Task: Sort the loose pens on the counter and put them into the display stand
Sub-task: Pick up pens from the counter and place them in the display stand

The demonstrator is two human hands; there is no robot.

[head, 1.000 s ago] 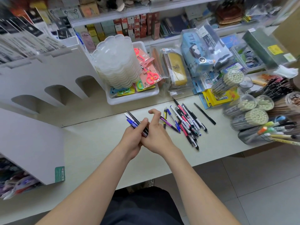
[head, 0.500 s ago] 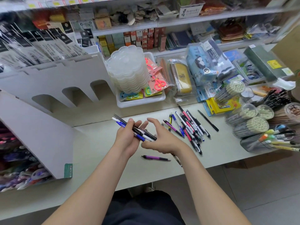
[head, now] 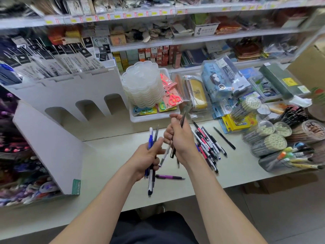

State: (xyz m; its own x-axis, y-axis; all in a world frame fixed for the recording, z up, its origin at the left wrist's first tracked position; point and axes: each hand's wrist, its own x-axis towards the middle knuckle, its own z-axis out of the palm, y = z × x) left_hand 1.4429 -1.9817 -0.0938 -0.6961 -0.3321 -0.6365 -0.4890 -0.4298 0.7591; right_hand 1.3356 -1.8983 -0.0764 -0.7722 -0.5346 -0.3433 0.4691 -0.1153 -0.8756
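Roughly upright in the left hand (head: 144, 161), the bundle of pens (head: 150, 138) (blue, black & white barrels) sticks out above the fist & below the wrist; can't count them, the palm hides the middles. Left fingers are curled tight round the bundle, thumb on the barrels. Right hand (head: 180, 138) is just beside it, seen from the back, fingers curled round a dark pen (head: 182, 118), tilted, w/ one end above the knuckles & the other below the heel of the hand; the grip itself is hidden by the back of the hand. Btwn the two hands is a white pen (head: 164, 156), motion-blurred, can't tell which hand has it. Both hands are above the counter (head: 109, 155), not touching it. Purple pen (head: 169, 177) lies flat on the counter under the hands, alone. Loose pens (head: 209, 148) sit in a heap on the counter right of the right hand, partly hidden behind the right forearm; one black pen (head: 224, 138) lies apart, further right. Display stand (head: 70, 106), white w/ arched cut-outs, stands on the counter to the left; what's inside can't be seen. Behind is a white tray (head: 149, 118) w/ stacked clear dishes & scissors packs. Far right are tubs of pens (head: 269, 143) on their sides, some cut by the frame edge. Shelves (head: 158, 13) at the back are blurred, labels unreadable.
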